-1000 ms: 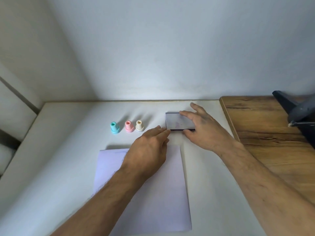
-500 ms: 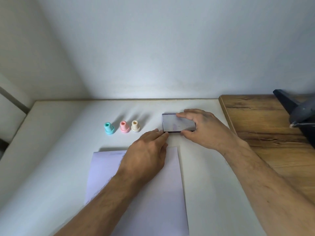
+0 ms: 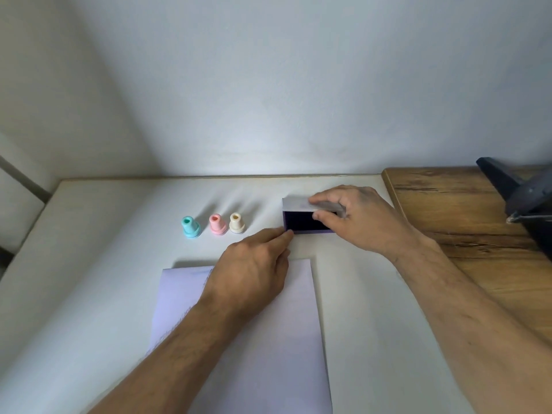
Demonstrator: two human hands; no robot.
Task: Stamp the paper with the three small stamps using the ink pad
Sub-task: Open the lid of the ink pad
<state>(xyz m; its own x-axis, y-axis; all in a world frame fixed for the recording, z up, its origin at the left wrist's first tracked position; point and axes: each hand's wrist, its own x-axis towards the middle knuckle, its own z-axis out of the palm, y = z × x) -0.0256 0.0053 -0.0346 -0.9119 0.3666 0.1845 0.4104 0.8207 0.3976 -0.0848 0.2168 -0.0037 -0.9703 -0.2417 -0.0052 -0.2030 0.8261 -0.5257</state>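
A smooth, pale lilac sheet of paper [image 3: 239,339] lies flat on the matte white counter [image 3: 89,294], nearest the viewer. Over its far edge the left hand [image 3: 254,267] reaches forward, palm down, fingers straight and together, fingertips touching the near left corner of the ink pad [image 3: 304,224]. The right hand [image 3: 361,222] curls over the pad's grey lid [image 3: 298,204], thumb below and fingers on top, pinching it tilted up; the dark purple pad shows beneath, though the hinge is hidden. Left of the pad stand three small plastic stamps in a row, bell-shaped: teal stamp [image 3: 190,227], pink stamp [image 3: 216,224], cream stamp [image 3: 237,223]. A grained wooden surface [image 3: 448,210] adjoins at the right.
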